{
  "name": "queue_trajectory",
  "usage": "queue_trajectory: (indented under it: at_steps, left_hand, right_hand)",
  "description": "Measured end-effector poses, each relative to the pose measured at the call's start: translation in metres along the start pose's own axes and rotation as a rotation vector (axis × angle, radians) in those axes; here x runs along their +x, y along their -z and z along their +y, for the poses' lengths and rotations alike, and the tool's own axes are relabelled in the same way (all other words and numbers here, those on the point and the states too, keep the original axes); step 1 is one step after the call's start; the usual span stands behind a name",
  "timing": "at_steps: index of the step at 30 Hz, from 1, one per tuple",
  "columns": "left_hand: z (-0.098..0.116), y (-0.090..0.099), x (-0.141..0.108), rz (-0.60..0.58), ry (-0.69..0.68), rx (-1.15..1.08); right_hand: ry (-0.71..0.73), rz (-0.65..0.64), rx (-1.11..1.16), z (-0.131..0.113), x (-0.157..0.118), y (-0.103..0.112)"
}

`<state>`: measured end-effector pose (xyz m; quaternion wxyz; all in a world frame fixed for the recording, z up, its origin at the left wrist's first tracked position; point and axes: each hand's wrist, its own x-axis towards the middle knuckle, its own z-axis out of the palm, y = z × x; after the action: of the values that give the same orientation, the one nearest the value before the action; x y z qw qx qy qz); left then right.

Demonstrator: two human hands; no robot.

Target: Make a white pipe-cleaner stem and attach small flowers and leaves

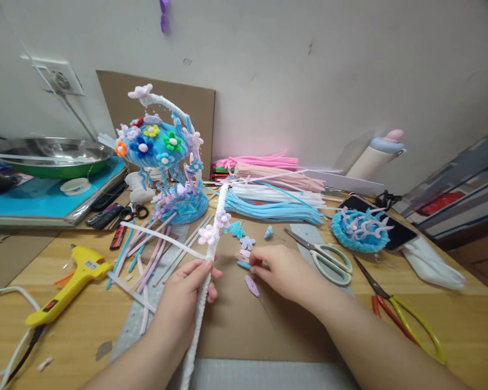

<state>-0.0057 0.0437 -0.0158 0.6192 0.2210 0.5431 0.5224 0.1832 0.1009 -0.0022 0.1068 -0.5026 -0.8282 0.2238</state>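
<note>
My left hand [193, 279] is closed around a long white wrapped stem [202, 309], which leans upward across the middle of the view. A pale pink flower [207, 234] and a lilac flower [223, 219] sit on its upper part, above my fingers. A loose white pipe cleaner [162, 235] reaches to the stem at my thumb. My right hand [276, 268] is low over the cardboard [231, 325], fingertips drawn together at small pink pieces [244, 254]. What lies between those fingertips is hidden. Nearby are a periwinkle flower [248, 243], a blue flower [238, 232] and a purple leaf shape [251, 285].
A yellow glue gun [71, 284] lies at left, near loose pipe cleaner strips. Behind stand a blue flowered jellyfish-like ornament [158, 146] and bundled blue pipe cleaners [272, 207]. Scissors [329, 262], red-and-yellow-handled shears [398, 303] and a blue fuzzy disc [360, 231] are at right.
</note>
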Motion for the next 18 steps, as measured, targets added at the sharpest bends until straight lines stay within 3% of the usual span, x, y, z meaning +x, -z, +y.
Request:
queue_trajectory:
  at_steps: [4, 8, 13, 18]
  left_hand:
    - [0.001, -0.002, 0.000, 0.016, -0.016, -0.023]
    - [0.000, -0.001, -0.001, 0.014, -0.014, -0.019]
    - [0.000, 0.000, -0.001, 0.015, -0.015, -0.006]
    - [0.001, -0.001, -0.001, 0.011, -0.014, -0.013]
  right_hand:
    - [-0.058, 0.105, 0.050, 0.005, 0.003, 0.011]
    - [-0.172, 0.223, -0.085, 0.013, 0.007, 0.014]
    - [-0.175, 0.050, -0.111, 0.013, 0.010, 0.003]
    - [-0.171, -0.026, -0.131, 0.017, 0.013, -0.011]
